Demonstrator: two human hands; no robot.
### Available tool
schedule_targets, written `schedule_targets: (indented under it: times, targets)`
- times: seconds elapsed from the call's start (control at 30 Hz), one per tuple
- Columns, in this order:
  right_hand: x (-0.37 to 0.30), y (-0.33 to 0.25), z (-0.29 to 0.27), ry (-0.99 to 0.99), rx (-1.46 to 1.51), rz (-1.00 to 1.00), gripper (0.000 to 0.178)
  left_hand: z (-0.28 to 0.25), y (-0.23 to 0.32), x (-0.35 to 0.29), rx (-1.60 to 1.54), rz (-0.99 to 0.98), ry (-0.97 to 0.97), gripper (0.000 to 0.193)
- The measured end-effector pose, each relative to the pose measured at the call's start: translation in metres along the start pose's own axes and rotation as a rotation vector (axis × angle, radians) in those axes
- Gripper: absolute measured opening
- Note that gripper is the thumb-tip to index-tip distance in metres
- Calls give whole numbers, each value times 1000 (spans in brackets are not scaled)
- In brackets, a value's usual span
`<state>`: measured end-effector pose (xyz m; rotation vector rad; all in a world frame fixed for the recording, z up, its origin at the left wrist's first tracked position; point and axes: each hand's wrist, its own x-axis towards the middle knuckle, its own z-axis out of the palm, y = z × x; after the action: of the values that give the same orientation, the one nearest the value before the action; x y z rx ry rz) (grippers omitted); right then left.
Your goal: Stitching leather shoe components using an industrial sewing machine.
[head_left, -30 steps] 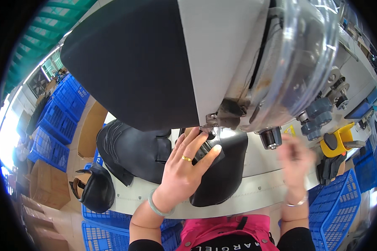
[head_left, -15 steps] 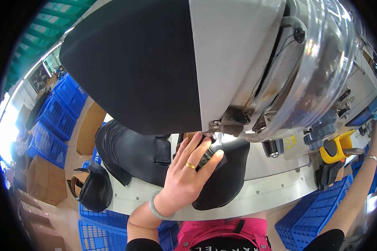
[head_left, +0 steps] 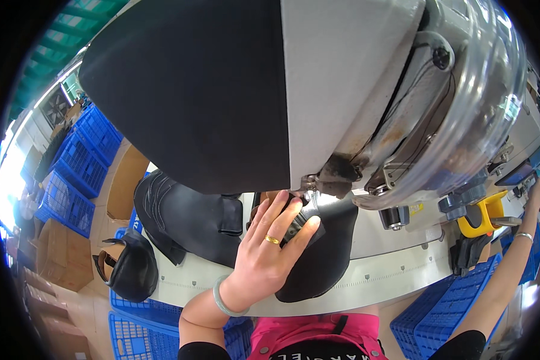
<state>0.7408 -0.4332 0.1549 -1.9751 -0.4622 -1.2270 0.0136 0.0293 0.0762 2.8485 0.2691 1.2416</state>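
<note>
At the far left, stacked blue crates (head_left: 72, 174) and cardboard boxes (head_left: 57, 252) are seen on the floor beneath a green-trussed roof, and a finished black shoe upper (head_left: 129, 270) is perched at the edge of the pale sewing table (head_left: 372, 279). A pile of black leather pieces (head_left: 186, 219) is spread on the table just beside the work. The left hand (head_left: 267, 258), ringed and with a pale bangle at the wrist, is laid flat with fingers spread, pressing the black shoe piece (head_left: 324, 252) down onto the table right under the needle area of the large grey sewing machine (head_left: 354, 102); nothing is clasped, the piece is only held down. The piece is judged light, soft and pliant, somewhat slick on its face, so it is best controlled by flat pressure near the seam and at the edge, not by pinching. Further right, a yellow-handled tool (head_left: 483, 213) is seen on the table. At the far right, the right hand (head_left: 537, 192) is stretched well away towards the machine's side; whether it is closed on anything cannot be told. More blue crates (head_left: 444, 312) are stacked below it.
</note>
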Motion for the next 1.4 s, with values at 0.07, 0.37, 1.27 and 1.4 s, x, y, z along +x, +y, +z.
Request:
schedule_targets:
  times: [0.07,0.37,1.27,1.4]
  targets:
    - [1,1,-1,9,1,34,40,0,0,0,7,-4,-14,37]
    - [-35,-35,-9,-171,-195,21,44,2,-1,0,-3,6,13,36]
    - [-214,-345,-114,3,708,-49,23,-11,-9,14,-98,23,-50,37]
    - [-232,-367,-119,-151,794,-57,20,-35,-18,23,-607,-204,52,32]
